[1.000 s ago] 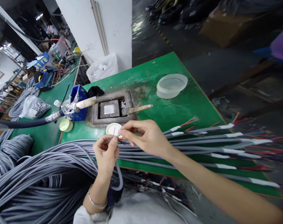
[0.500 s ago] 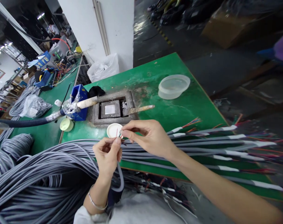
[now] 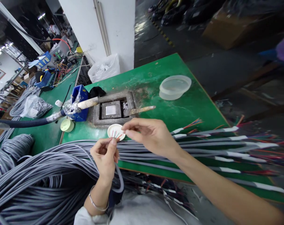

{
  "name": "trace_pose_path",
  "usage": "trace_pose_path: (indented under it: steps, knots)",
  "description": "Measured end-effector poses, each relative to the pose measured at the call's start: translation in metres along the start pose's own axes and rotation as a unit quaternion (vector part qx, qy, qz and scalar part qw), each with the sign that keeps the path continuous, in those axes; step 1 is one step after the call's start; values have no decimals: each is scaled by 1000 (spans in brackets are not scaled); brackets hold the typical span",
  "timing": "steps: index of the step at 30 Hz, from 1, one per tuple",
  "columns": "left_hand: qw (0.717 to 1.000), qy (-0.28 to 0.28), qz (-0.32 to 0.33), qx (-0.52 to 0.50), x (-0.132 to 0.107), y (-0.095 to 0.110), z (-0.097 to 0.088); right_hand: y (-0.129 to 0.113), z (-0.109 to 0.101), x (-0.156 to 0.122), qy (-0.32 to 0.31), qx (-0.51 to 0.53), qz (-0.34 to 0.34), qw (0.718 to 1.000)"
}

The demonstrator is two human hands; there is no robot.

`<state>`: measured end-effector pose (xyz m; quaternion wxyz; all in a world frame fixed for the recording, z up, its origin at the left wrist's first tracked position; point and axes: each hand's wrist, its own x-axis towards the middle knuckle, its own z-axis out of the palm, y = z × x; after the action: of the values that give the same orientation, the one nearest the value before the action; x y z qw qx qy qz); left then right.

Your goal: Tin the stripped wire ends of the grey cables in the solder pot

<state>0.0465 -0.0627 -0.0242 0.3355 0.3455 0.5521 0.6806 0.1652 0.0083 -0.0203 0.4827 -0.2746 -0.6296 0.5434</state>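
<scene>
My left hand pinches the end of a grey cable that loops down toward my lap. Its thin coloured wires fan upward from my fingertips, in front of a small white lid. My right hand hovers just right of the wires, thumb and forefinger pressed together; I cannot make out anything between them. Below both hands a thick bundle of grey cables lies across the green table.
A square metal pot is sunk into the table, with a wooden-handled tool resting on it. A clear plastic tub stands farther right. A blue bin, a hose and a pale green lid are at the left.
The coloured wires have spread into a fan at my left fingertips. My right hand has come slightly off them and lifted a little.
</scene>
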Motion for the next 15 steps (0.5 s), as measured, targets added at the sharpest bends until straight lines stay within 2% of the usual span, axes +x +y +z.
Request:
trace_pose_path:
  steps: [4,7,10,15]
  knots:
    - [999,33,1,-42,2,1,0,2,1,0,-74,-88,-70,991]
    - [995,21,-42,-93,2,1,-1,4,2,-1,-114,-113,-78,984]
    - [994,6,-51,-97,1,3,-1,4,1,-1,-91,-83,-64,990]
    - [999,-9,-3,-36,-3,3,1,2,0,0,-10,-13,-63,998]
